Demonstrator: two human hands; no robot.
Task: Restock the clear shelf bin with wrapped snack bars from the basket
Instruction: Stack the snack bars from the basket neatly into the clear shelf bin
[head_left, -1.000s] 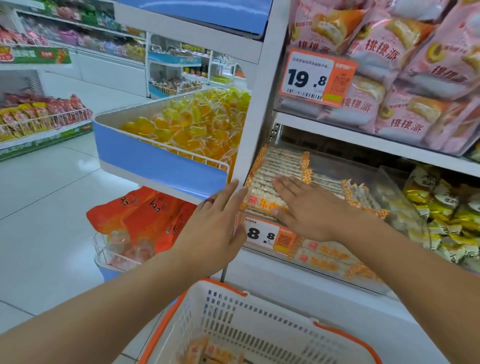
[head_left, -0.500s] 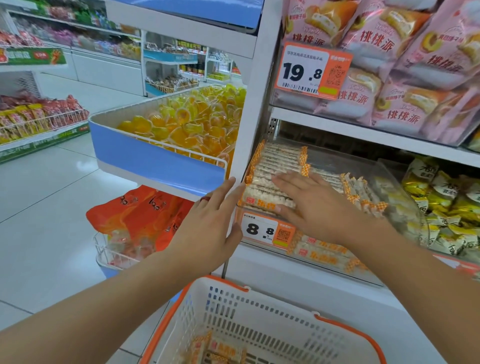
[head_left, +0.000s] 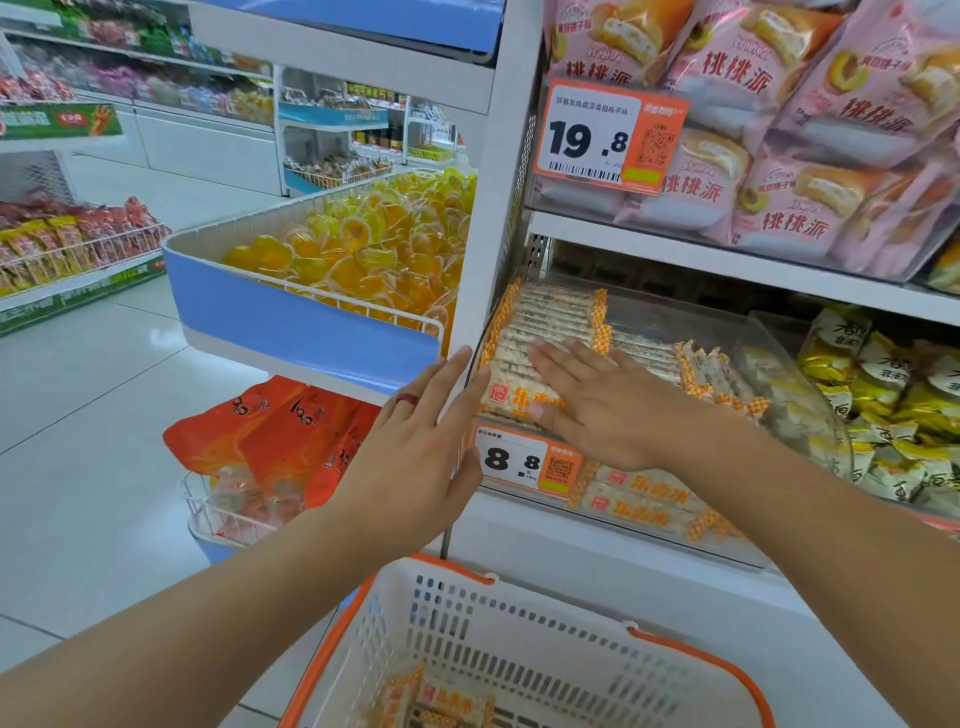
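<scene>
Head view, nearest first: the basket (head_left: 524, 613), white with an orange rim, sits at the bottom edge, and only a few wrapped snack bars (head_left: 441, 701) show at its floor. The frame cuts off the lower part, so how many remain cannot be told.

Beyond it, the left hand (head_left: 415, 457) is flat, fingers straight, laid against the white shelf upright at the left wall of the clear shelf bin (head_left: 691, 317); it holds nothing. A red ring sits on one finger. The right hand (head_left: 602, 405) is likewise spread flat, palm down, pressing on the stacked bars (head_left: 540, 332) at the bin's left end, gripping none.

These bars look light, long and thin, in glossy film with crimped orange ends. The film is likely slippery, and the puffed filling probably snaps if bent or squeezed, so a handful is best taken across the middle of the long sides, kept level, rather than by the crimped ends.

More bars lie loose toward the right of the bin and in a layer beneath, behind the price tag (head_left: 524, 462). The right palm hides the bars under it, glare blurs the bin's back wall, and the tag's small print cannot be read.
</scene>
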